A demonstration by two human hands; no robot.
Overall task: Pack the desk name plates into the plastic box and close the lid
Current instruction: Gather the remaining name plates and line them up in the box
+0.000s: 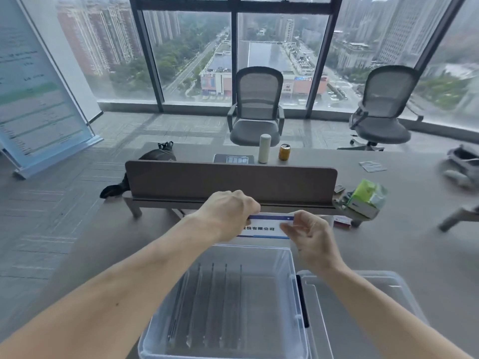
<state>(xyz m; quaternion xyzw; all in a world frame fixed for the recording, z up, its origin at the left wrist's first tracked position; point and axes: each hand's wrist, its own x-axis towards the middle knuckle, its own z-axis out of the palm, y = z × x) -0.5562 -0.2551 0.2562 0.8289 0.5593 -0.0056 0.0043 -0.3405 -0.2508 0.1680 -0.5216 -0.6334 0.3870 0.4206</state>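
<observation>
A white desk name plate [263, 227] with blue bands and black characters is held just beyond the far rim of the clear plastic box [295, 288]. My left hand [228, 213] grips its left end from above, and my right hand [308, 234] pinches its right end. Several name plates [207, 304] stand on edge in rows inside the box. The clear lid [363, 307] lies flat on the desk to the right of the box, touching its side.
A brown divider panel [230, 181] stands across the desk behind my hands. A green tissue pack [368, 195] and a small red item [342, 221] lie at the right. Beyond the panel stand a white bottle [264, 148], an orange can [284, 152] and two chairs.
</observation>
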